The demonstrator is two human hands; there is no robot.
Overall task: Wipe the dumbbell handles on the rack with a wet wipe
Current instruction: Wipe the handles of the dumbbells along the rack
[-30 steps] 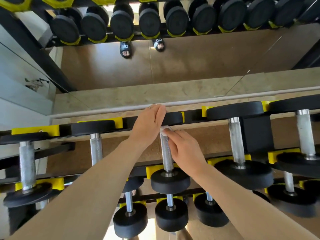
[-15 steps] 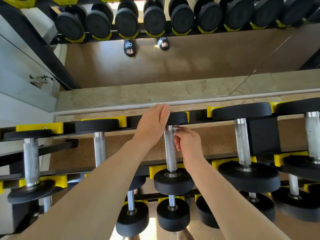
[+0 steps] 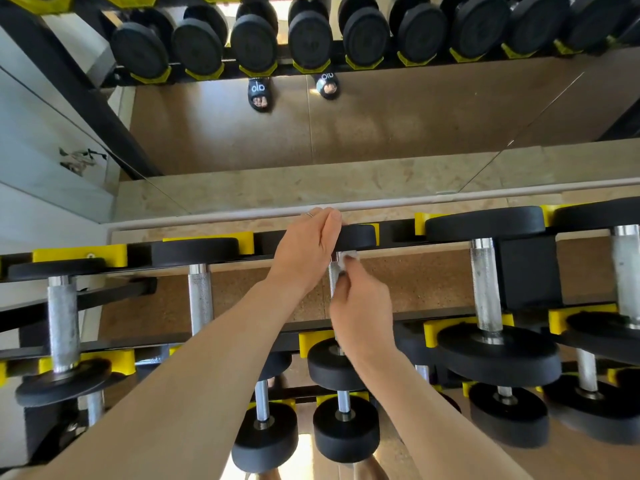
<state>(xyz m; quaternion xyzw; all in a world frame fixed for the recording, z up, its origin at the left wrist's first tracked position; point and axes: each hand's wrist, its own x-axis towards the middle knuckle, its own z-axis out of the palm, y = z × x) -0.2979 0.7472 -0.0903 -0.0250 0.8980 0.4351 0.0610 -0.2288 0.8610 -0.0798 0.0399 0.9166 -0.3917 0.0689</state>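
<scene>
One dumbbell handle (image 3: 334, 275), on the top tier of the rack (image 3: 530, 271) near the middle of the view, is being treated. A wet wipe (image 3: 343, 260), seen as a small white wad, is pressed against the far end of this handle, just below the rear weight head (image 3: 356, 236). The wipe is pinched by the fingers (image 3: 350, 260) of the right hand (image 3: 360, 306), which are closed together on it; the rest of that hand lies over the handle and hides most of its length. The left hand (image 3: 304, 251) is laid flat on the rear weight head, fingers together and extended, closed on nothing; it appears to steady the dumbbell. A ring is visible on one finger of that hand. To the left, two further handles (image 3: 200, 299) on the same tier are untouched by either hand; to the right, two more (image 3: 486, 289) stand likewise. Lower tiers carry additional dumbbells (image 3: 344, 431). Behind the rack, a mirror (image 3: 381, 133) reflects the rack and floor. Whether any neighbouring handle has already been wiped cannot be told. By judgement, the task is under way on one handle, with several on this tier and below possibly left.
</scene>
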